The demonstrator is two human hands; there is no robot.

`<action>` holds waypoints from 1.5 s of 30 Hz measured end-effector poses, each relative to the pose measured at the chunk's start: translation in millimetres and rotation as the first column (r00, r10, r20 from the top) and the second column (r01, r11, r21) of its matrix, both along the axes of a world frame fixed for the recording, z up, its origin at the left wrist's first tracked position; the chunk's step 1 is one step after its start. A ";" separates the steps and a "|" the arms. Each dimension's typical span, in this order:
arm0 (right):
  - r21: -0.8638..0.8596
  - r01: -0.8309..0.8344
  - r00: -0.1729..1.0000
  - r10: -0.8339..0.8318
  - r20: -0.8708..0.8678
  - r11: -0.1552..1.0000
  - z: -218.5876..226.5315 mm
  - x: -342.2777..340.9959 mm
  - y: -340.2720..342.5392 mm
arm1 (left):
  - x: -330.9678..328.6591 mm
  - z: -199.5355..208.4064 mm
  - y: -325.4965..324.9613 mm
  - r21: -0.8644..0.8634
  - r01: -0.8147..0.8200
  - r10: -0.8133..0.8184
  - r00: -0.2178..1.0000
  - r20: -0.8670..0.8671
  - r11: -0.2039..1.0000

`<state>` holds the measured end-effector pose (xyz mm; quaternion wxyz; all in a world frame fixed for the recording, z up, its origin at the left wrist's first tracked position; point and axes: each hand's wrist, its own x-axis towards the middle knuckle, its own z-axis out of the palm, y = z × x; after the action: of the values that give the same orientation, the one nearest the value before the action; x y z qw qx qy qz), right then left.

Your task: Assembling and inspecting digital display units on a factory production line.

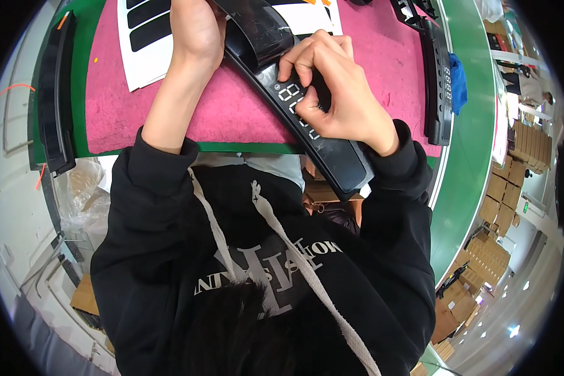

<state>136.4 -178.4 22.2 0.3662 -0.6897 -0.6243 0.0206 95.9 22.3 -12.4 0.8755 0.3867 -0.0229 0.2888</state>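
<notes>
A: Where's the black display panel (344, 166) rn, and what's your grip on it?

B: Slanted over the pink mat (232, 113), lower end past the table (467, 156) edge, twd your lap. Your right hand (335, 94) has bent fingers at the lit-looking digits (288, 93), but you can't tell if they're pinching anything; your left hand (197, 28) is by the upper end, fingers mostly hidden, so can't tell there either

A: How's it likely to handle?

B: Prob light for its length, fairly stiff; glossy face, so maybe slippery n easily scratched. The curved shiny strip (260, 34) looks bendy, so don't lift by it

A: Best hold?

B: Take the long side edges, approx midway, w/ support under the low end
</notes>
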 end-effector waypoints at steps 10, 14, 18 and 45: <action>0.008 0.014 0.999 -0.014 0.036 1.000 -0.3 -0.9 -6.8 | 1.1 -11.5 12.1 0.220 -0.156 0.188 0.973 -0.135 0.963; 0.030 -0.014 0.999 0.012 0.053 0.999 -1.5 1.5 -5.6 | -0.1 -12.4 11.2 0.209 -0.165 0.197 0.970 -0.145 0.964; 0.026 -0.034 0.997 0.032 0.075 0.999 0.6 1.5 -4.1 | 0.5 -10.9 8.7 0.187 -0.171 0.206 0.961 -0.184 0.967; 0.011 0.023 0.999 -0.024 0.039 1.000 -1.5 -3.6 -4.7 | 0.8 -11.6 9.2 0.233 -0.164 0.212 0.956 -0.201 0.959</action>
<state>132.8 -183.1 20.7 0.3576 -0.6954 -0.6233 -0.0006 96.7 31.5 -24.0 0.7943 0.5089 0.0820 0.3215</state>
